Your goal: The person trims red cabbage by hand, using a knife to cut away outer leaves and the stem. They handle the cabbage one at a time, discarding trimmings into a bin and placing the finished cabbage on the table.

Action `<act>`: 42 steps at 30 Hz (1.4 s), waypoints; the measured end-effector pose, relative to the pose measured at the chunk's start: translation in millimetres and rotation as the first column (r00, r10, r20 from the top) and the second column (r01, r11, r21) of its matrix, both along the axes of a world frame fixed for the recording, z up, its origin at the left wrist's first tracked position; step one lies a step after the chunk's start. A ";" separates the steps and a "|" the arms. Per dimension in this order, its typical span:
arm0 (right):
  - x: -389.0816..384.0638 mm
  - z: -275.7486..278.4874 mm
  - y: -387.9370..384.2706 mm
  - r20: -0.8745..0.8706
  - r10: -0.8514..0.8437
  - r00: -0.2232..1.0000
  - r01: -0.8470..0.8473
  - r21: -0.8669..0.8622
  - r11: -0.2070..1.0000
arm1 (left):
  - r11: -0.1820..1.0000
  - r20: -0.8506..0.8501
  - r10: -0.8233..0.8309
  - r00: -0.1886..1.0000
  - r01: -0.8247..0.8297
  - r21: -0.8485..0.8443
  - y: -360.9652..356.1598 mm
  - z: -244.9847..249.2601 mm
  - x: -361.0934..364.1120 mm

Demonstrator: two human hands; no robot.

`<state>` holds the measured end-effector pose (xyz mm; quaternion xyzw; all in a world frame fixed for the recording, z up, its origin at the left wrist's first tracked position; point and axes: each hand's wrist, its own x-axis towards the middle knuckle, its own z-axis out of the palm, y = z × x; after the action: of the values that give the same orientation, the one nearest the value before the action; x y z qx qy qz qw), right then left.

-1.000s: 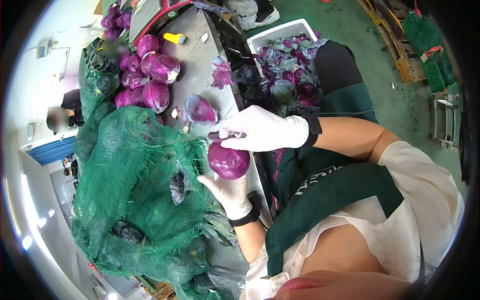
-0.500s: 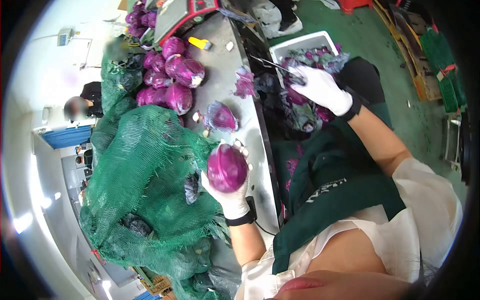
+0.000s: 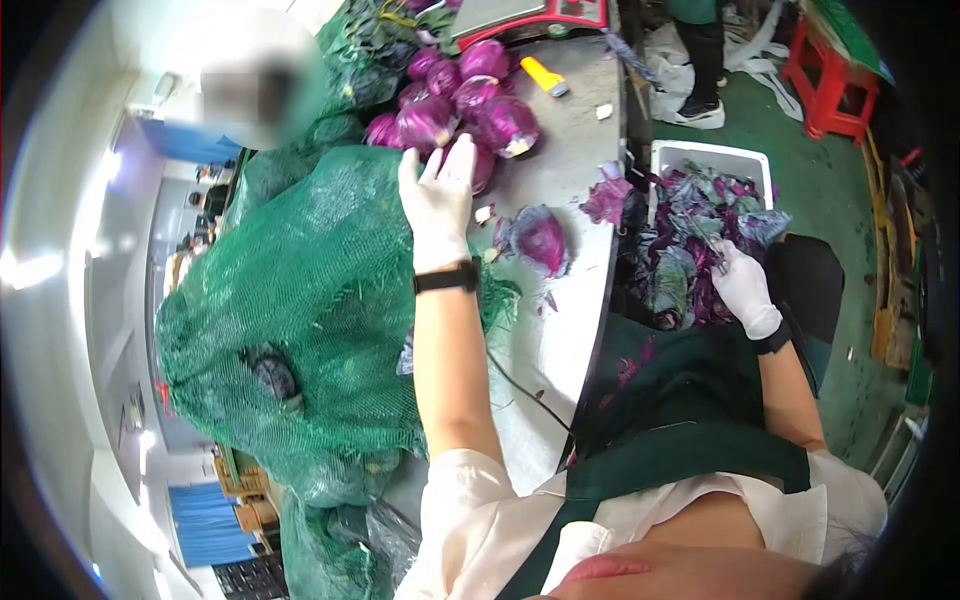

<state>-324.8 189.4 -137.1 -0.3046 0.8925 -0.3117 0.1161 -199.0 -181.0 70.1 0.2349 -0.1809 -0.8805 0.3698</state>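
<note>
My left hand [image 3: 438, 210], in a white glove, reaches to the near side of a pile of peeled red cabbages [image 3: 425, 122]. Its fingers are stretched out and apart, next to a purple cabbage [image 3: 482, 168] that they partly hide. In my right hand [image 3: 745, 288], also gloved, is a knife [image 3: 706, 236], its thin blade hard to see against the leaves. That hand is low over loose cabbage leaves [image 3: 672, 275]. A cut-off outer leaf [image 3: 540, 240] lies on the metal table [image 3: 545, 345].
Green mesh sacks [image 3: 300, 300] of cabbages cover the table's left side. A yellow-handled tool [image 3: 544, 76] and a red-edged scale [image 3: 560, 18] are at the far end. A white bin [image 3: 712, 150] holds trimmings. A red stool [image 3: 832, 85] and another person's legs [image 3: 700, 60] are beyond.
My left hand has moved away from me to the pile, and the cabbage it held is out of its palm. My right hand with the knife has lowered toward the leaves. The view has shifted.
</note>
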 end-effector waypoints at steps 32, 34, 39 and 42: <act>23.2 3.2 -26.2 0.023 0.108 0.994 -0.109 0.035 0.993 | -0.072 0.014 0.997 0.071 0.989 0.127 -299.6 -27.0 115.2; 27.3 9.6 -26.5 0.048 0.112 0.993 -0.115 0.062 0.991 | -0.068 0.018 0.998 0.066 0.990 0.120 -297.6 -26.4 115.4; 31.1 14.7 -17.2 0.030 0.092 0.995 -0.093 0.015 0.996 | -0.047 0.035 0.998 0.044 0.994 0.101 -280.2 -10.9 119.3; 31.4 16.0 -14.4 0.038 0.098 0.994 -0.098 0.002 0.995 | -0.004 0.058 0.998 -0.001 0.995 0.097 -258.4 10.7 118.9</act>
<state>-293.4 175.0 -121.1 -0.3419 0.8747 -0.3097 0.1485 -80.1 -439.4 80.8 -0.3466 0.8933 -0.2856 0.0152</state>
